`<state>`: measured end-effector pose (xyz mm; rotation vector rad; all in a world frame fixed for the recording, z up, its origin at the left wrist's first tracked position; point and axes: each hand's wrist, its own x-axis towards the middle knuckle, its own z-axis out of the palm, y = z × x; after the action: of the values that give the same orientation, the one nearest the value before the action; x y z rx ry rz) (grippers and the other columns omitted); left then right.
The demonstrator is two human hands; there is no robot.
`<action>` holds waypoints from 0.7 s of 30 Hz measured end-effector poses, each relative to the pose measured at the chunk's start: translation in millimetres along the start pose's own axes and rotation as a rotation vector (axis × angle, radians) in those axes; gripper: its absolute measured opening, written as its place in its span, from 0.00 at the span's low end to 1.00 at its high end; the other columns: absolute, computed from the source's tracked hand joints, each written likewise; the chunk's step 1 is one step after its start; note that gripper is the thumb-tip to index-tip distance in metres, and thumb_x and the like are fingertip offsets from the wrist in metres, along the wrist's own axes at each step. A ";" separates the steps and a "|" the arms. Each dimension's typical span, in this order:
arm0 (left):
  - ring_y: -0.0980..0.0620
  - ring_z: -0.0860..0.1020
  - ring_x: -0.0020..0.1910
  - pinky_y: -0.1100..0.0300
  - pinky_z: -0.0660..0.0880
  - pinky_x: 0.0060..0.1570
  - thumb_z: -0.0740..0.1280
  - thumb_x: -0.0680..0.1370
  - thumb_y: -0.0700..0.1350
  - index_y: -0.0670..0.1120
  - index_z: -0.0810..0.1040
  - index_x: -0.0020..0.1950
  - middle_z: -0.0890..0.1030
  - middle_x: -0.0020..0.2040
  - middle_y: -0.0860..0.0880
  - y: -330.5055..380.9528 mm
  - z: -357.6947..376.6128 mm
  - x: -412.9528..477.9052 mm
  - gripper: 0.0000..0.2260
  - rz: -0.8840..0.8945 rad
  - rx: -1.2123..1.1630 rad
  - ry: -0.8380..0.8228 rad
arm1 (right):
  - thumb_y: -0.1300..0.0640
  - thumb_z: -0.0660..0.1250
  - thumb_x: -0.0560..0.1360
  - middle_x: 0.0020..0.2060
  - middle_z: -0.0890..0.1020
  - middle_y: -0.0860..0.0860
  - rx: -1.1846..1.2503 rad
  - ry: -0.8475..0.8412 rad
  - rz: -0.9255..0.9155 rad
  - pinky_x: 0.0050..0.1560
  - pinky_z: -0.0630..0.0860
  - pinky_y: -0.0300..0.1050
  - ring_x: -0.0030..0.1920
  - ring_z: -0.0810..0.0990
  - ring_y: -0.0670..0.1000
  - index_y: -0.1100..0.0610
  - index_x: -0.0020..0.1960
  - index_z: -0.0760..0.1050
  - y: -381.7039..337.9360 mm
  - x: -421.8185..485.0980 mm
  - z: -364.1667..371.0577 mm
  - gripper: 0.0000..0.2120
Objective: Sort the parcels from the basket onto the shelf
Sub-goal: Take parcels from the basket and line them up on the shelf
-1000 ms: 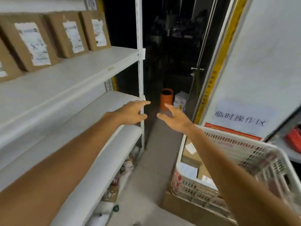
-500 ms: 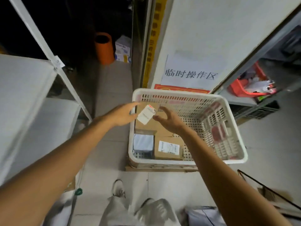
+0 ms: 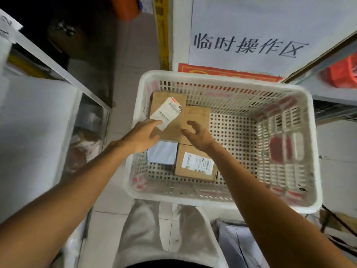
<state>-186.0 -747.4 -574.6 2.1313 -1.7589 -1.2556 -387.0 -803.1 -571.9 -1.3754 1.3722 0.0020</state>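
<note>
A white perforated basket [image 3: 228, 80] stands on the floor in front of me. Its left half holds a brown cardboard parcel [image 3: 170, 128] with a slanted white label, a second brown box [image 3: 195, 163] with a label nearer to me, and a pale grey parcel [image 3: 162, 154]. My left hand [image 3: 143, 136] reaches over the basket's left rim with fingers stretched toward the labelled parcel, at or just above it. My right hand [image 3: 199, 135] hovers over the same parcel, fingers spread and loosely bent, holding nothing. The white shelf [image 3: 34, 120] is on my left.
A white sign with black characters [image 3: 247, 45] hangs on the wall behind the basket. A metal shelf post [image 3: 58, 70] runs diagonally at left. A red tray [image 3: 342, 74] sits on a shelf at right. Bags lie on the floor by my feet.
My view swung from the shelf down to the basket. Both hands moved from the shelf edge into the basket, closing in on the labelled brown parcel.
</note>
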 end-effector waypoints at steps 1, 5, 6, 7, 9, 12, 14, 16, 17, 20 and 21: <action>0.47 0.64 0.71 0.60 0.63 0.66 0.65 0.78 0.43 0.49 0.63 0.75 0.61 0.75 0.45 -2.9 9.2 11.0 0.25 -0.030 -0.023 0.002 | 0.51 0.63 0.79 0.73 0.66 0.57 0.008 -0.030 0.013 0.57 0.63 0.39 0.71 0.67 0.56 0.57 0.76 0.59 4.8 11.2 1.9 0.28; 0.42 0.50 0.75 0.49 0.55 0.73 0.62 0.78 0.46 0.53 0.53 0.78 0.46 0.78 0.44 -13.1 55.1 60.3 0.30 -0.186 -0.033 0.025 | 0.53 0.64 0.79 0.72 0.66 0.54 0.094 -0.043 0.076 0.50 0.64 0.30 0.69 0.67 0.54 0.55 0.77 0.53 27.8 56.4 13.5 0.32; 0.40 0.49 0.74 0.47 0.55 0.72 0.62 0.78 0.47 0.53 0.52 0.78 0.45 0.77 0.43 -16.0 65.3 69.6 0.31 -0.210 0.015 0.054 | 0.53 0.65 0.79 0.67 0.69 0.52 0.135 -0.019 0.089 0.43 0.64 0.24 0.64 0.70 0.52 0.55 0.77 0.54 32.0 65.6 17.5 0.32; 0.38 0.49 0.73 0.46 0.54 0.72 0.62 0.77 0.49 0.54 0.52 0.77 0.43 0.77 0.42 -19.8 74.1 74.4 0.31 -0.226 0.105 0.074 | 0.54 0.65 0.78 0.61 0.70 0.50 0.175 0.004 0.104 0.36 0.66 0.23 0.59 0.71 0.49 0.55 0.77 0.55 35.1 72.5 22.9 0.31; 0.33 0.47 0.72 0.41 0.54 0.69 0.65 0.75 0.53 0.54 0.51 0.77 0.41 0.76 0.39 -25.6 88.5 73.7 0.35 -0.206 0.341 0.088 | 0.54 0.67 0.78 0.55 0.69 0.47 0.249 0.026 0.137 0.35 0.67 0.24 0.55 0.70 0.46 0.55 0.75 0.58 40.2 80.6 35.6 0.30; 0.31 0.46 0.72 0.39 0.55 0.67 0.68 0.71 0.61 0.55 0.49 0.77 0.40 0.76 0.37 -26.3 100.3 69.5 0.41 -0.135 0.469 0.132 | 0.56 0.67 0.77 0.54 0.73 0.48 0.314 0.060 0.126 0.42 0.71 0.29 0.52 0.74 0.47 0.57 0.72 0.63 43.5 84.4 48.9 0.26; 0.32 0.47 0.72 0.39 0.56 0.66 0.68 0.69 0.62 0.57 0.53 0.76 0.42 0.76 0.39 -22.7 96.0 68.2 0.40 -0.135 0.420 0.131 | 0.57 0.66 0.78 0.54 0.74 0.48 0.358 0.112 0.127 0.39 0.72 0.27 0.51 0.75 0.47 0.59 0.70 0.66 41.0 82.5 53.1 0.23; 0.34 0.48 0.72 0.40 0.56 0.68 0.70 0.68 0.59 0.59 0.63 0.72 0.45 0.77 0.43 -17.2 86.6 68.6 0.34 -0.162 0.251 0.140 | 0.58 0.64 0.79 0.55 0.74 0.50 0.399 0.153 0.142 0.41 0.72 0.28 0.54 0.75 0.48 0.61 0.70 0.67 37.6 77.0 55.4 0.21; 0.36 0.49 0.71 0.41 0.57 0.69 0.70 0.69 0.57 0.60 0.67 0.69 0.47 0.76 0.45 -14.5 81.5 69.7 0.29 -0.181 0.132 0.167 | 0.58 0.64 0.79 0.56 0.75 0.51 0.427 0.162 0.144 0.42 0.73 0.28 0.55 0.75 0.49 0.62 0.69 0.67 37.3 74.2 55.7 0.20; 0.39 0.50 0.71 0.47 0.56 0.70 0.68 0.72 0.50 0.57 0.66 0.71 0.49 0.76 0.47 -11.1 75.2 73.4 0.28 -0.232 -0.065 0.213 | 0.58 0.63 0.80 0.60 0.77 0.56 0.457 0.172 0.161 0.51 0.74 0.39 0.58 0.77 0.55 0.62 0.68 0.68 39.3 71.3 54.0 0.19; 0.39 0.47 0.72 0.46 0.54 0.70 0.67 0.73 0.49 0.56 0.62 0.74 0.46 0.77 0.45 -10.5 75.3 75.8 0.30 -0.260 -0.061 0.189 | 0.58 0.63 0.80 0.60 0.77 0.56 0.449 0.178 0.167 0.51 0.75 0.41 0.58 0.77 0.55 0.62 0.68 0.68 38.6 73.2 52.9 0.18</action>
<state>-227.0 -778.4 -668.8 2.4125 -1.3881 -1.0979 -355.2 -805.7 -664.8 -0.9002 1.5208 -0.3068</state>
